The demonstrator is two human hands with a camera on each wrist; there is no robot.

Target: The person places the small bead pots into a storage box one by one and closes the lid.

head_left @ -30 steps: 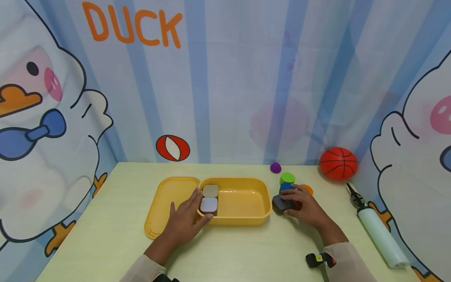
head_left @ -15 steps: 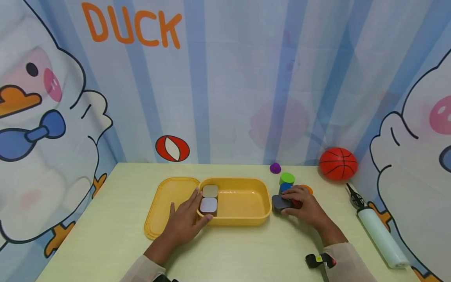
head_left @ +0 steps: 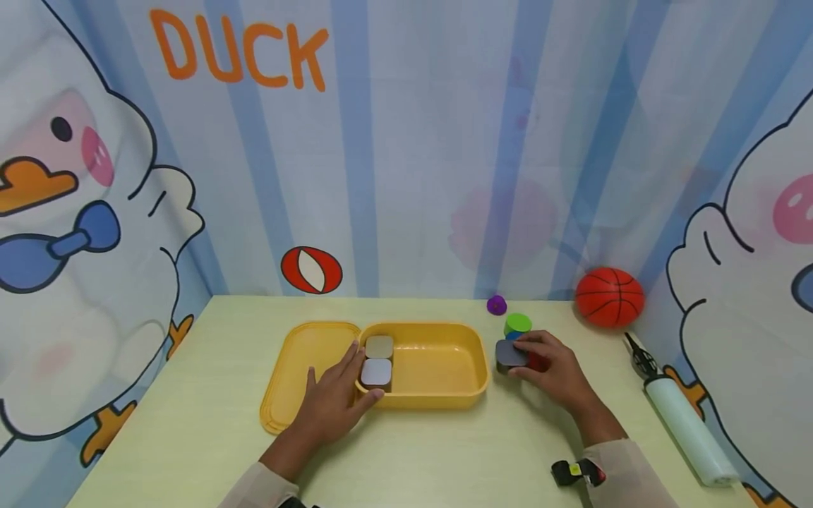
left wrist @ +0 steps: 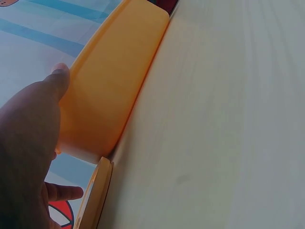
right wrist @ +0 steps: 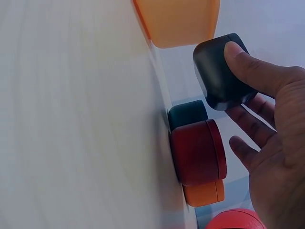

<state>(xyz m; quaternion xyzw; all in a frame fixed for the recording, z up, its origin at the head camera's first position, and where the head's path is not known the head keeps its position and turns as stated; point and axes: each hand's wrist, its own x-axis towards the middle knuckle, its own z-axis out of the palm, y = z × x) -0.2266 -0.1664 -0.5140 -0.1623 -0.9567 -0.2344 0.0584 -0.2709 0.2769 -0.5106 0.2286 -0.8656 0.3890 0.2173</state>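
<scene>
Pinching the dark block [head_left: 510,355], our right hand [head_left: 551,370] has its thumb on one face and fingers reaching behind the opposite one; in the right wrist view one lower fingertip hangs free of it. The block sits at the fingertips, clear of the table [head_left: 432,455] and just to the right of the tub [head_left: 438,360], outside its rim.

Our left hand [head_left: 333,406] rests at the tub's left end, fingers straight and spread, the thumb against the near wall. It lies partly over the lid [head_left: 298,367], which is flat on the table just beside the tub.

Counting blocks, we get two inside the tub, a beige block [head_left: 379,346] behind a lilac block [head_left: 376,372], both at the left end near our left fingers. On the right we count one held dark block and four others: one green block [head_left: 517,323], one blue block [head_left: 514,336] mostly hidden, one red block [right wrist: 195,152] and one orange block [right wrist: 205,193].

We also count one tub, one lid, one purple toy [head_left: 497,305] at the back, one basketball [head_left: 610,296] and one pump [head_left: 691,430] at the far right.
</scene>
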